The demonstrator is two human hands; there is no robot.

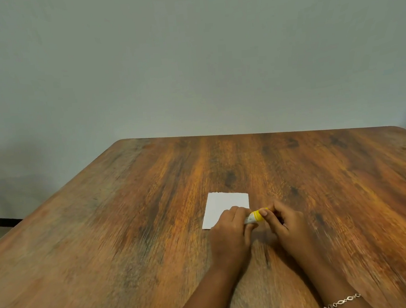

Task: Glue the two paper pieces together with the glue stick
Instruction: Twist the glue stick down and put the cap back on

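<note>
Gripping the glue stick (pixel 250 219) with my left hand (pixel 229 231), I pinch its yellow cap (pixel 258 214) with my right hand (pixel 286 222); the paper (pixel 226 204) lies lower centre, seemingly unglued, so spreading and pressing remain.

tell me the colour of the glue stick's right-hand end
Yellow; the glue stick shows best in the head view.
</note>
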